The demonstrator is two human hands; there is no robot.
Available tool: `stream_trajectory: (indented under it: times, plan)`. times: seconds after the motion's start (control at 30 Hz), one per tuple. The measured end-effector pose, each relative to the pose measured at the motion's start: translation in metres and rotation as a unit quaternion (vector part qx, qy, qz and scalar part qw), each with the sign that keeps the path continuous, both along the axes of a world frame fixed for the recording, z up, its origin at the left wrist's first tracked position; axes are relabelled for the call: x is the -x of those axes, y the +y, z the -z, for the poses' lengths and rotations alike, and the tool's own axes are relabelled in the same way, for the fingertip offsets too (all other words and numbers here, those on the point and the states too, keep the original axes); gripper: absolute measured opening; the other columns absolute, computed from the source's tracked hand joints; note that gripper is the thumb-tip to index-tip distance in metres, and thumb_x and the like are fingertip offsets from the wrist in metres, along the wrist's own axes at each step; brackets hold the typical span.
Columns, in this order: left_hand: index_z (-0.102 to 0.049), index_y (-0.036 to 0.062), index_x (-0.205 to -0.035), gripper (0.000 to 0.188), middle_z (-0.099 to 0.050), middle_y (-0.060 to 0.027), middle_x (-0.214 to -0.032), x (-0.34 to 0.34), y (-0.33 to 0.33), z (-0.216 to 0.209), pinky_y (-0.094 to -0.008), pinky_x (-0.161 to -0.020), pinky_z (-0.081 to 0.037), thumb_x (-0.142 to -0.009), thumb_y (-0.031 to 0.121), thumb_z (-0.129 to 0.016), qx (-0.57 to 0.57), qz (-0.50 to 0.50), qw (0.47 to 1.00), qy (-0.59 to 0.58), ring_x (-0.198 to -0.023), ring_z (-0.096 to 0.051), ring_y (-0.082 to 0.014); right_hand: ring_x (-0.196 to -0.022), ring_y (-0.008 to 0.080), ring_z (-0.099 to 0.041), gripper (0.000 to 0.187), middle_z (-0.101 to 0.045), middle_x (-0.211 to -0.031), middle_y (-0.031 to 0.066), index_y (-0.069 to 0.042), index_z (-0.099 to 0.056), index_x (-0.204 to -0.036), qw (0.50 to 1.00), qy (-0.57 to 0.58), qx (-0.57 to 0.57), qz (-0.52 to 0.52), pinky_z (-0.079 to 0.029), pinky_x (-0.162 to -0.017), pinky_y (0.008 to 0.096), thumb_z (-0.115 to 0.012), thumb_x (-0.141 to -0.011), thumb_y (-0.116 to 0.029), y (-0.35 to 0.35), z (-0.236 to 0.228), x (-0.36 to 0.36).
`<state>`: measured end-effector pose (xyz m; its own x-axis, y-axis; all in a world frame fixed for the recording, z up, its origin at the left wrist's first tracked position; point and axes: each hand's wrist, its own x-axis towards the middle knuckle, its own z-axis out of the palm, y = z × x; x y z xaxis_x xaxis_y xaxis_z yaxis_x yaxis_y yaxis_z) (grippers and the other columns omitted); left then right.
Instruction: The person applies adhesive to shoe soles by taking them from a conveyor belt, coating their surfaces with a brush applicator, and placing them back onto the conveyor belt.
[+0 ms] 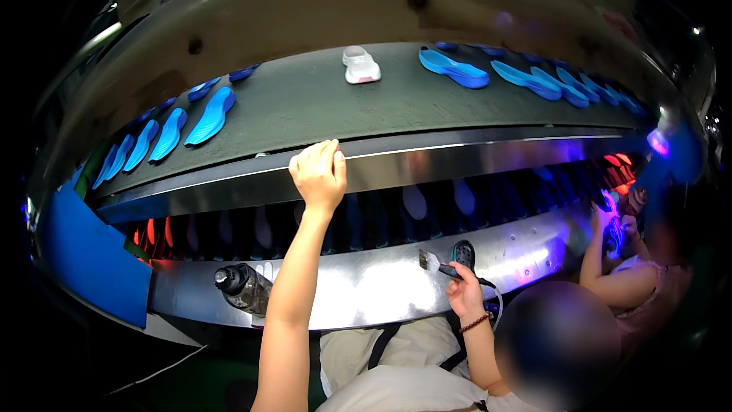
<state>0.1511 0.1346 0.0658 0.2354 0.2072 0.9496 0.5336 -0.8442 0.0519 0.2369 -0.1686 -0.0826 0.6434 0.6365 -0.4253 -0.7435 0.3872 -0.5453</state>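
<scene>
The left hand (pixel 319 174) rests at the front edge of the steel rail (pixel 427 159), its fingers curled inward; whether it grips the rail or is simply clenched against it, I cannot tell. At its 4 o'clock, over the steel shelf (pixel 358 290), the right hand (pixel 465 290) grasps a brush (pixel 428 260) by the handle, the flat head pointing to that hand's 10 o'clock. A dark clog (pixel 463 253) shows at the right hand's 12 o'clock, a beaded bracelet (pixel 476 323) circles the wrist at 6, and a co-worker (pixel 633 286) sits at 3. Beyond the rail lies a dark green belt (pixel 297 107). On it, a white shoe (pixel 361 66) is between the left hand's 12 and 1 o'clock, with blue soles (pixel 213 116) around 10 and more blue soles at 2. A dark bottle (pixel 242 290) is tipped over at the left hand's 7 o'clock, near the forearm.
</scene>
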Motion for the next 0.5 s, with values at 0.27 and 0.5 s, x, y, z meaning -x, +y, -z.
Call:
stream_trajectory:
  times: [0.27,0.5]
  plan:
    - [-0.065,0.0092,-0.091,0.021,-0.062,-0.0011,-0.093,-0.003,0.004,0.000,-0.0344,-0.085,-0.033,-0.080,0.023,-0.054,-0.012,0.000,1.000,0.003,-0.091,-0.053,-0.0179,-0.049,0.0094,-0.044,0.018,-0.060,-0.083,0.0042,-0.005,-0.057,-0.097,0.999,-0.036,-0.001,-0.012,-0.036,-0.047,0.0225,-0.055,-0.082,-0.016,0.003,-0.004,-0.005]
    - [-0.065,0.0110,-0.083,0.016,-0.062,0.0004,-0.086,-0.003,0.004,-0.001,-0.0346,-0.082,-0.034,-0.075,0.022,-0.057,0.008,-0.004,1.000,-0.004,-0.087,-0.054,-0.0183,-0.049,0.0087,-0.044,0.017,-0.059,-0.079,0.0031,-0.006,-0.057,-0.095,1.000,-0.026,0.007,-0.003,-0.036,-0.046,0.0219,-0.055,-0.083,-0.017,-0.003,0.005,-0.008]
